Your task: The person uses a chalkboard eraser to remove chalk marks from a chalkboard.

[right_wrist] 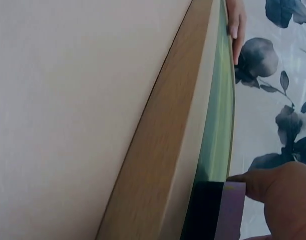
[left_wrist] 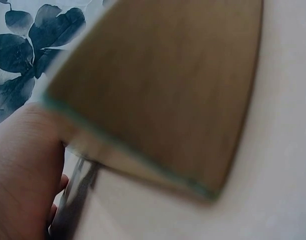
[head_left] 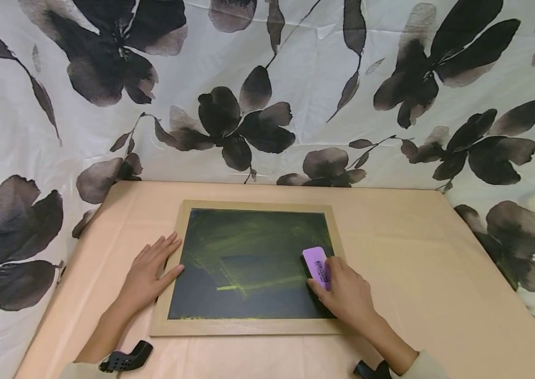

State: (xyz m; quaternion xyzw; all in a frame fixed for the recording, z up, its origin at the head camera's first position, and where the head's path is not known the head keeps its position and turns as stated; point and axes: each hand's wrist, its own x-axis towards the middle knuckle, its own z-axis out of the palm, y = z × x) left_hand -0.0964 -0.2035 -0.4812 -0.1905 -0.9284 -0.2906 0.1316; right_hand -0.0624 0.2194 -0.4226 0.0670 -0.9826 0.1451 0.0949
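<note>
A chalkboard (head_left: 253,263) in a light wooden frame (head_left: 248,327) lies on the table, its dark surface smeared with yellow-green chalk. One brighter yellow stroke (head_left: 226,288) shows at the lower left. My right hand (head_left: 350,292) grips a purple eraser (head_left: 315,263) with a dark underside, against the board near its right edge. In the right wrist view, the eraser (right_wrist: 231,210) sits beside the thumb, at the end of the board. Fairly straight fingers of my left hand (head_left: 149,273) rest on the frame's left side. Beside that hand, the left wrist view has a blurred brown wooden surface (left_wrist: 157,90).
A pale peach cloth (head_left: 437,295) covers the table around the board. Behind and beside it hangs a white curtain (head_left: 319,68) printed with dark flowers. Black wrist devices (head_left: 127,358) are worn on both arms.
</note>
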